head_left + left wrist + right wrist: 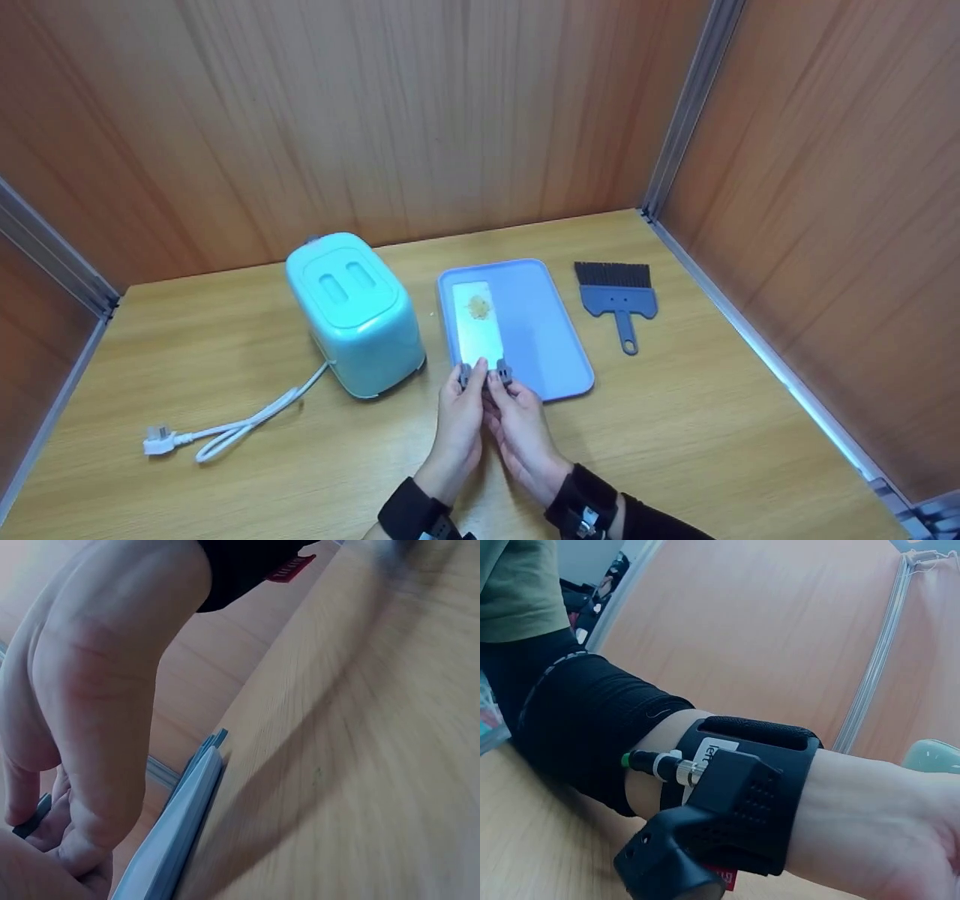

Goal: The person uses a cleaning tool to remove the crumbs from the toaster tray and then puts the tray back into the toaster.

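Both hands grip the grey end of a toaster's metal crumb tray (pixel 480 341), my left hand (pixel 459 424) at its left side and my right hand (pixel 523 435) at its right. Light-brown crumbs (pixel 478 307) lie in a patch toward its far end. Beneath it is a blue plastic tray (pixel 536 322), along whose left part the crumb tray extends. In the left wrist view the right hand's fingers curl round a grey piece (pixel 34 816). The right wrist view shows mostly the left forearm and its wrist strap (pixel 742 787); the fingers are out of frame.
A turquoise toaster (pixel 356 315) stands left of the blue tray. Its white cord (pixel 255 420) lies looped on the table, ending in a plug (pixel 159 441). Right of the tray rests a blue brush (pixel 618 300) with dark bristles. Wood-panel walls (pixel 420 120) enclose the table.
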`<state>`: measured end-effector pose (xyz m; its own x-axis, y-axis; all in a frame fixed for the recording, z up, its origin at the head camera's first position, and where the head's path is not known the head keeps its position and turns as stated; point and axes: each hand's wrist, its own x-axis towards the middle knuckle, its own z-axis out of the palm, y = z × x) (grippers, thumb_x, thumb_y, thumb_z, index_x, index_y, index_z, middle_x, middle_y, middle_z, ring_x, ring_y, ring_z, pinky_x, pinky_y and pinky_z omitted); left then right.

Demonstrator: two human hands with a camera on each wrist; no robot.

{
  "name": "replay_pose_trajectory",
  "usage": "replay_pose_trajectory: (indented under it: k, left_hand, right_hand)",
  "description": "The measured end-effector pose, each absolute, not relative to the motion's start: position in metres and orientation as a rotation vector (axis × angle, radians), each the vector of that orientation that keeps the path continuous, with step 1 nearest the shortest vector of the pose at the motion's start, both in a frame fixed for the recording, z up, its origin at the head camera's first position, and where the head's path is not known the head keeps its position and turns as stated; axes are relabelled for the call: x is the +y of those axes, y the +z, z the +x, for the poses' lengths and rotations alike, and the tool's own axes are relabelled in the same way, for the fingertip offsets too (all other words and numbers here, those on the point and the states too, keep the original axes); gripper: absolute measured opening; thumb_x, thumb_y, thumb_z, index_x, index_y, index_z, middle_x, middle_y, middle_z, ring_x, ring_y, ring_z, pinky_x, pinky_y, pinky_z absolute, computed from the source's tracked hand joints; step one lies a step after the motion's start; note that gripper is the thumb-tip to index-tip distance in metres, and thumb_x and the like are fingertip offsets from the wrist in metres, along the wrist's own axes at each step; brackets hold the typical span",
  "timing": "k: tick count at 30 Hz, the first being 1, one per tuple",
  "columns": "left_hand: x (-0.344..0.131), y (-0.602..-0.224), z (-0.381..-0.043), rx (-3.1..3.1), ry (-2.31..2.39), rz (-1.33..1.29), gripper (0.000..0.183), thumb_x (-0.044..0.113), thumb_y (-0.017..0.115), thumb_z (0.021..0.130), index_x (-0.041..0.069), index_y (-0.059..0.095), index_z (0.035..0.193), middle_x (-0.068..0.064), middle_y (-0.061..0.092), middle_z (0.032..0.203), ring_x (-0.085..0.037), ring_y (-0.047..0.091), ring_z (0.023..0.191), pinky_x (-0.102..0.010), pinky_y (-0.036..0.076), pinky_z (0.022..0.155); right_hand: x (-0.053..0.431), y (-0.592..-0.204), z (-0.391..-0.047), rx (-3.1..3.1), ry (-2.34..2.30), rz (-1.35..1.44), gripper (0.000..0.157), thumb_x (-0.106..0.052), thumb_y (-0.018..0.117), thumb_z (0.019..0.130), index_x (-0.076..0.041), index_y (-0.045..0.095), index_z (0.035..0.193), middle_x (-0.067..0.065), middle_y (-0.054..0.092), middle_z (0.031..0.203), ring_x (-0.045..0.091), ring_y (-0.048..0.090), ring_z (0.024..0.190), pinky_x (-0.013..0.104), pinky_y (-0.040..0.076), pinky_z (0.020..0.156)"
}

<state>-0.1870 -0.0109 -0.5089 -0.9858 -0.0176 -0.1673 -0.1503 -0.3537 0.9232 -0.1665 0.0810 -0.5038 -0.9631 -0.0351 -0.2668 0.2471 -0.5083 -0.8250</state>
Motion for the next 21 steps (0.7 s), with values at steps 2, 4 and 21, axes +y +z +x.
replay_pose_trajectory:
  k: [2,4,21]
  left_hand:
    - [-0.010,-0.509,-0.187,1.732,2.514,-0.242,0.043,0.026,0.056,0.113,-0.002,0.057,0.145,-0.015,0.069,0.136,-0.018,0.066,0.122,-0.029,0.052,0.110]
    - [-0.010,-0.509,-0.187,1.724,2.518,-0.248,0.045,0.027,0.055,0.113,-0.002,0.055,0.148,-0.018,0.070,0.137,-0.019,0.070,0.121,-0.030,0.054,0.110]
    - [-0.025,-0.512,-0.195,1.746,2.488,-0.250,0.046,0.024,0.054,0.114,-0.003,0.049,0.151,-0.015,0.080,0.111,-0.020,0.080,0.100,-0.029,0.063,0.093]
  right_hand:
    - [0.080,-0.504,-0.168,1.459,-2.579,0.321,0.049,-0.019,0.047,0.116,0.010,0.042,0.156,0.027,0.046,0.163,0.029,0.055,0.148,0.026,0.051,0.115]
    - [0.078,-0.505,-0.169,1.455,-2.581,0.323,0.050,-0.018,0.048,0.116,0.010,0.041,0.156,0.027,0.041,0.166,0.032,0.047,0.153,0.027,0.049,0.116]
    - [0.075,-0.508,-0.166,1.507,-2.480,0.264,0.052,-0.021,0.060,0.111,0.011,0.049,0.150,0.025,0.062,0.150,0.020,0.073,0.124,0.027,0.059,0.106]
